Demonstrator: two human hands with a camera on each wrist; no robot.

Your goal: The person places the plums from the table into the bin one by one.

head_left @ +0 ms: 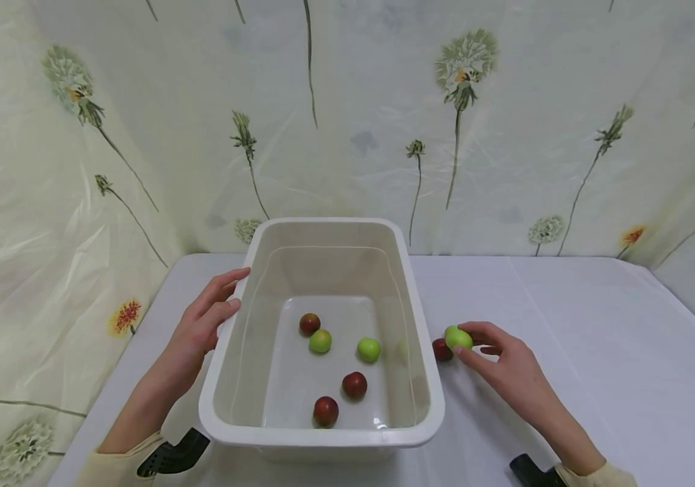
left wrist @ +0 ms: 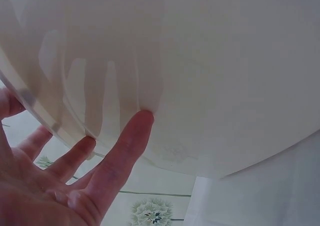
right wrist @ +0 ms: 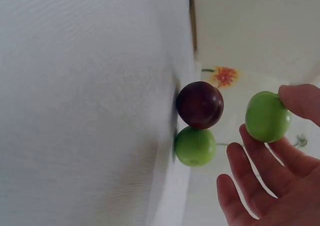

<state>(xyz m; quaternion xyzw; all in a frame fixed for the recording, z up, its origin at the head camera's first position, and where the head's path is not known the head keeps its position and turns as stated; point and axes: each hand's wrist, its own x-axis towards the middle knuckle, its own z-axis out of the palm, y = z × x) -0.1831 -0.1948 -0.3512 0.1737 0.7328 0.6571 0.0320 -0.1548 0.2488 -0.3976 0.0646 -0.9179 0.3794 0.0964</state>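
Observation:
My right hand (head_left: 514, 372) pinches a green plum (right wrist: 268, 117) between thumb and fingertips, just outside the right wall of a white plastic bin (head_left: 423, 368). Below it, a dark red plum (right wrist: 200, 105) and another green plum (right wrist: 195, 146) sit against each other on the table. My left hand (head_left: 198, 331) is at the bin's left side, its fairly straight fingers (left wrist: 122, 146) touching the outer wall. Inside the bin are several plums: a reddish-brown one (head_left: 309, 324) touching a green one (head_left: 320, 341), a lone green one (head_left: 368, 350), and dark red ones (head_left: 354, 385) nearer me.
A white cloth (head_left: 597, 352) covers the table, which extends to the right of the bin. Behind and to the left hangs a pale sheet (head_left: 347, 176) with a dandelion print. The bin's far end stands close to that sheet.

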